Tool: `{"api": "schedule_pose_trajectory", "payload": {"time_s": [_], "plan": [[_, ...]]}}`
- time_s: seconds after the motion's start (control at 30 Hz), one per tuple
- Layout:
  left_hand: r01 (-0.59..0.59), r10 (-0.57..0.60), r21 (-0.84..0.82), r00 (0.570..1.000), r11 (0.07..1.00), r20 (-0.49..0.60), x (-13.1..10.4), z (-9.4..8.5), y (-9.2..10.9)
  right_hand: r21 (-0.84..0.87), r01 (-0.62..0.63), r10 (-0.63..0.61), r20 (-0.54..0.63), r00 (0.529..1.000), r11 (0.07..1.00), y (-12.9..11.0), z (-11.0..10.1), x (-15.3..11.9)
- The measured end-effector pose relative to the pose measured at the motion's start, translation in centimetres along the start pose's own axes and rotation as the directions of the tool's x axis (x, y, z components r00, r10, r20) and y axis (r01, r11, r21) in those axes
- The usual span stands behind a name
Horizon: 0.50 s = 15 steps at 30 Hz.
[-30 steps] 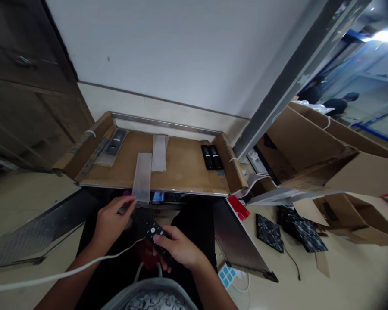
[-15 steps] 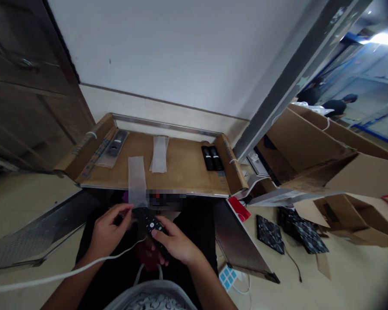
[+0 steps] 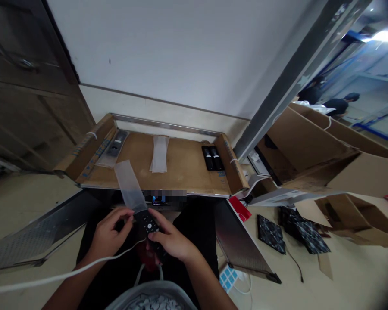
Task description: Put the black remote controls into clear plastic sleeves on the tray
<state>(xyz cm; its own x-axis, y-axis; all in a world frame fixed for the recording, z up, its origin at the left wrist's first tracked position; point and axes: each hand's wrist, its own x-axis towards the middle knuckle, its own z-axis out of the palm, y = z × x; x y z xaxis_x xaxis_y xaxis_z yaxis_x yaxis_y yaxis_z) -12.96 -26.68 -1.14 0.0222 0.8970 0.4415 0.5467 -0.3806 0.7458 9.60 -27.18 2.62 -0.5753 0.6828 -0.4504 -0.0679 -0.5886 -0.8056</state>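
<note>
In my right hand (image 3: 171, 239) is a black remote control (image 3: 149, 226), its button side facing up. The far end of the remote is at the mouth of a clear plastic sleeve (image 3: 129, 183), which stretches away toward the tray. My left hand (image 3: 113, 228) pinches the edge of that sleeve near the remote's tip. On the cardboard-lined tray (image 3: 184, 176) lie a stack of flat clear sleeves (image 3: 160, 155), a bagged remote (image 3: 116, 144) at the left, and two black remotes (image 3: 212, 158) side by side at the right.
A white cord (image 3: 67, 273) runs across my left forearm. Cardboard boxes (image 3: 310, 146) stand at the right. Dark patterned panels (image 3: 302, 232) and a red item (image 3: 239, 209) are below them. People in dark clothes (image 3: 338, 105) are in the background.
The clear sleeve has tilted, its far end swinging left. The remote's tip now meets the sleeve's mouth more closely, and both hands have shifted slightly.
</note>
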Motion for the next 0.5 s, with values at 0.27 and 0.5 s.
{"api": "schedule_pose_trajectory", "payload": {"time_s": [0.27,0.5], "plan": [[0.03,-0.027,-0.093,0.999,0.995,0.039,-1.5,0.0,-0.2,0.026,0.049,-0.048,-0.03,0.998,0.998,0.7,0.9,0.4],[0.037,-0.029,-0.128,0.998,0.991,0.064,-2.4,0.3,1.4,0.073,0.138,-0.124,-0.177,0.976,0.988,1.9,1.8,1.5]]}}
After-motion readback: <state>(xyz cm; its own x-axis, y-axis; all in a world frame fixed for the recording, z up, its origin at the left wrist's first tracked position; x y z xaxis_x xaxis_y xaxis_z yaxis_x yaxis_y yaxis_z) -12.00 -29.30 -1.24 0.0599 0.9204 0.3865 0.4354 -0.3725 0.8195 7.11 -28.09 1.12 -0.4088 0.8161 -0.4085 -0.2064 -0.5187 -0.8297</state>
